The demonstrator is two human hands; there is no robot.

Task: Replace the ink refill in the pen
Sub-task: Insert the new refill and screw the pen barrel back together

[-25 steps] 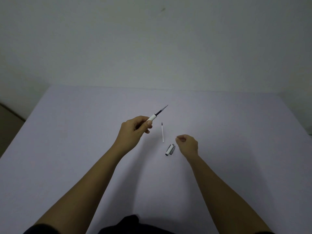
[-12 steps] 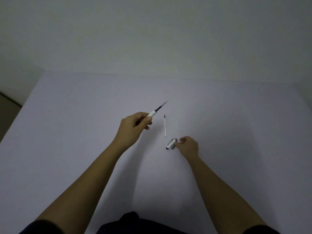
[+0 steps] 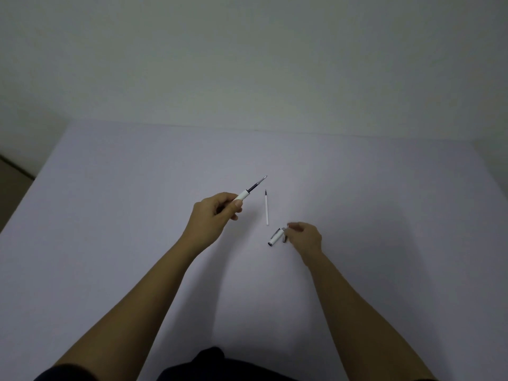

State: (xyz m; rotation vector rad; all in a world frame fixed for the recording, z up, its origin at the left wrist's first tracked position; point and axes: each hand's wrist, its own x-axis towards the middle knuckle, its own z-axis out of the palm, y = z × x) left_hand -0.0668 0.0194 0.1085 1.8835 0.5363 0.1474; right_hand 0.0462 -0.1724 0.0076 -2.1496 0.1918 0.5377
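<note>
The pale worktop (image 3: 110, 243) carries very little, and both bare arms reach out over it from the near edge. The left hand (image 3: 213, 215) is raised off the surface with its grip wrapped around a white pen barrel (image 3: 242, 196), thumb pressed along the side; a dark refill (image 3: 257, 184) ending in a metal point sticks out of the barrel's far end, angled up and away to the right. The right hand (image 3: 305, 236) sits low, to the right of the left grip and nearer the body, fingers curled with thumb and forefinger drawn towards each other; the fingertips (image 3: 291, 225) are at, or just beside, the far end of the pen cap (image 3: 276, 236), a short white and silver piece lying on the worktop, but I cannot tell whether they have actually pinched it or are only touching. A loose white refill (image 3: 266, 207) lies flat between the two grips, just beyond the cap, its dark tip pointing away from the person. It looks as though the cap is what the right hand is after. To do that well, I would take it by its sides between thumb and forefinger rather than by the end, since a round piece will likely roll when nudged, and keep the barrel level so the protruding refill does not slide out.
</note>
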